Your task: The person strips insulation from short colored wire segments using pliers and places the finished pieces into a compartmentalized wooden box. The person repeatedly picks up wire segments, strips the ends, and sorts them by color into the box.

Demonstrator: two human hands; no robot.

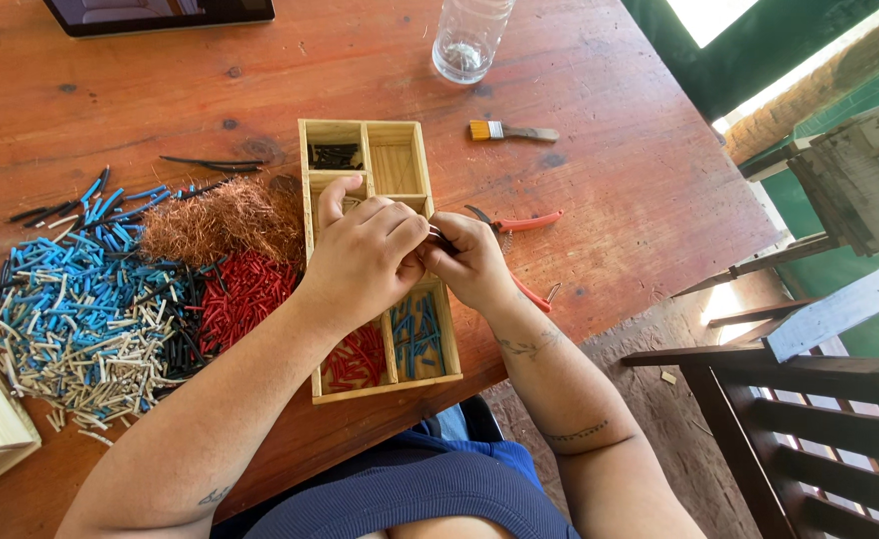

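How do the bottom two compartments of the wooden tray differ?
The bottom-left compartment holds red tube pieces; the bottom-right compartment holds blue ones. The left hand covers more of the red one's upper end, while the blue one shows more of its length. Both sit side by side in the same wooden tray and are partly filled.

Even daylight is spread over the wooden table (609,200) — the source is seen at the upper right, where the opening is blown out to white. Soft shadows are cast beneath the forearms. Sharp focus is kept throughout — edges are slightly bowed.
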